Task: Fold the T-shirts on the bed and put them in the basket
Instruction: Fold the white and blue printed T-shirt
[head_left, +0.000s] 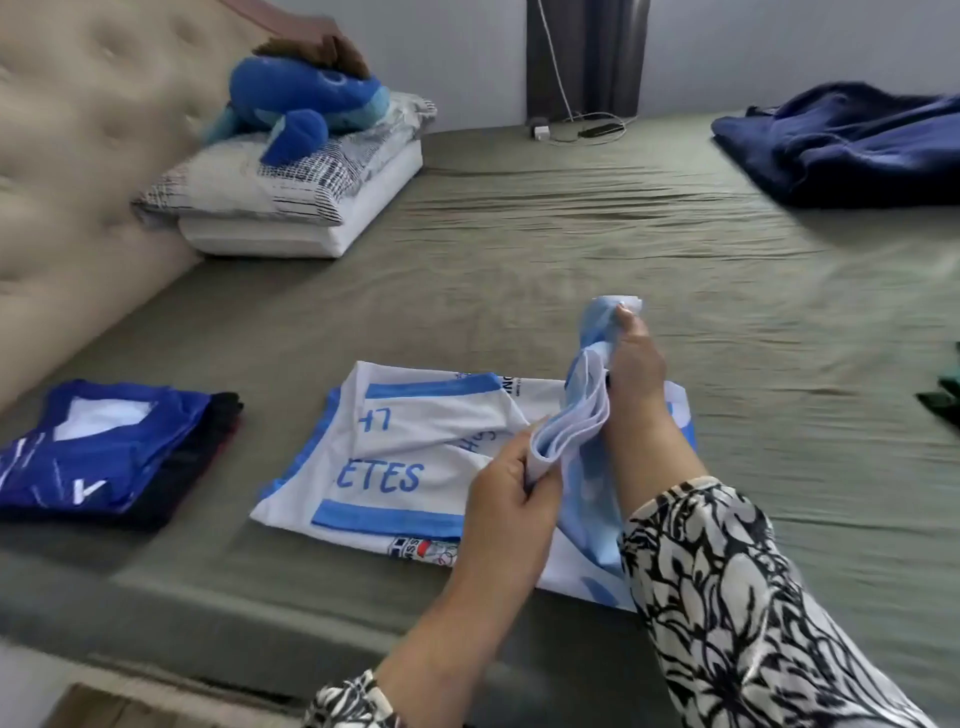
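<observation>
A white and light-blue T-shirt (395, 457) with blue lettering lies partly folded near the front edge of the bed (571, 249). My left hand (511, 488) pinches the near end of its raised right edge. My right hand (636, 358) grips the far end of the same edge, lifted off the sheet. A stack of folded shirts (104, 457), a blue one on top, sits at the front left. No basket is in view.
Two pillows (291, 202) with a blue plush toy (306, 104) lie by the padded headboard (78, 156). A dark blue blanket (852, 145) is at the far right, a green cloth (943, 400) at the right edge, and a charger with cable (576, 130) by the wall.
</observation>
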